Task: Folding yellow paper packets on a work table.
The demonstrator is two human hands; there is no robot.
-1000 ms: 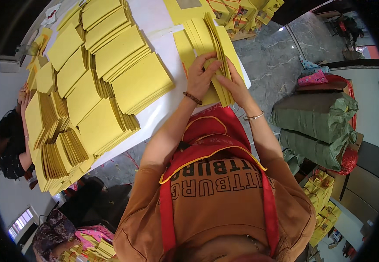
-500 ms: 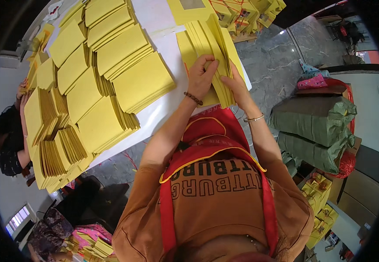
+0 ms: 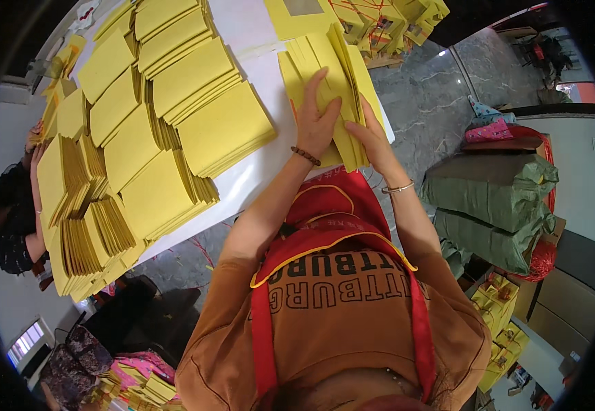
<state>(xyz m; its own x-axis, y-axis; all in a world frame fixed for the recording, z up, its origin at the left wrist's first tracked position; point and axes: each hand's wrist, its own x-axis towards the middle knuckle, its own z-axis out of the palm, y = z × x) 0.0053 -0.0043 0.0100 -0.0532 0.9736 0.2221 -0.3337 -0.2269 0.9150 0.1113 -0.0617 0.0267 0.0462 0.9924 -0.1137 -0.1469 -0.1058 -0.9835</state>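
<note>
Head view: fanned stack of flat yellow paper envelopes (image 3: 325, 68) on white surface (image 3: 256, 171), long axis running away from body. Left hand (image 3: 318, 120) flat on top, right hand (image 3: 373, 137) gripping edge. Green sacks (image 3: 496, 198) right.

Both your hands work a fanned bundle of yellow sheets at the table edge.

Your left hand (image 3: 318, 120) lies flat on the bundle (image 3: 328, 65), fingers spread, a bead bracelet (image 3: 306, 156) at the wrist. Your right hand (image 3: 373, 137) grips the bundle's near right edge, a thin bangle (image 3: 398, 188) on that wrist. Many yellow stacks (image 3: 147, 130) overlap across the white table (image 3: 249, 171) to your left. Green sacks (image 3: 496, 198) sit on the floor to your right.
</note>
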